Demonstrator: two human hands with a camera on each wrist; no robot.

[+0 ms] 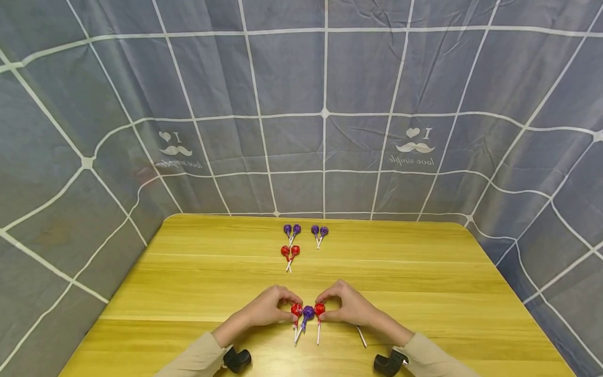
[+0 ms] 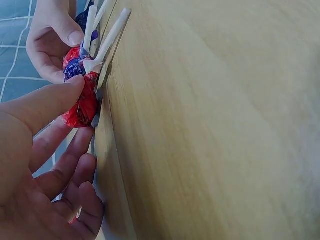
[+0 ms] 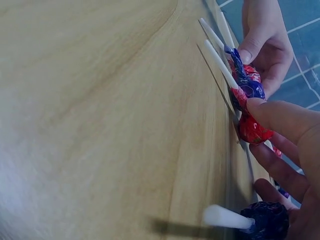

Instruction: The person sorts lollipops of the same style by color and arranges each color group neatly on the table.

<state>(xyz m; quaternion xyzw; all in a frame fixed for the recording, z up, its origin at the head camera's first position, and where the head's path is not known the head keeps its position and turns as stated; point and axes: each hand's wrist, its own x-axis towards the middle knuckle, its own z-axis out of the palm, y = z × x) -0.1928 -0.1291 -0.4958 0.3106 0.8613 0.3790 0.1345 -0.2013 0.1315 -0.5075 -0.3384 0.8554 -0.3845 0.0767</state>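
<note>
Near the front of the table, my left hand (image 1: 270, 306) pinches a red-wrapped lollipop (image 1: 296, 309) between thumb and fingers. Opposite it, my right hand (image 1: 347, 305) pinches another red lollipop (image 1: 320, 309). Between these two sits a purple lollipop (image 1: 308, 312), its stick slanting toward the front left. In the left wrist view the left red lollipop (image 2: 83, 111) shows under the thumb. The right wrist view has the right red lollipop (image 3: 254, 129) at the fingertips, and a dark purple lollipop (image 3: 265, 220) below the palm; in the head view only its stick (image 1: 361, 336) shows.
Farther back on the wooden table (image 1: 212, 262) lie a pair of purple lollipops (image 1: 292, 230) with crossed sticks, a second purple pair (image 1: 319, 231) to their right, and a red pair (image 1: 290, 251) in front. A grey gridded curtain (image 1: 292, 146) encloses the table's back and sides.
</note>
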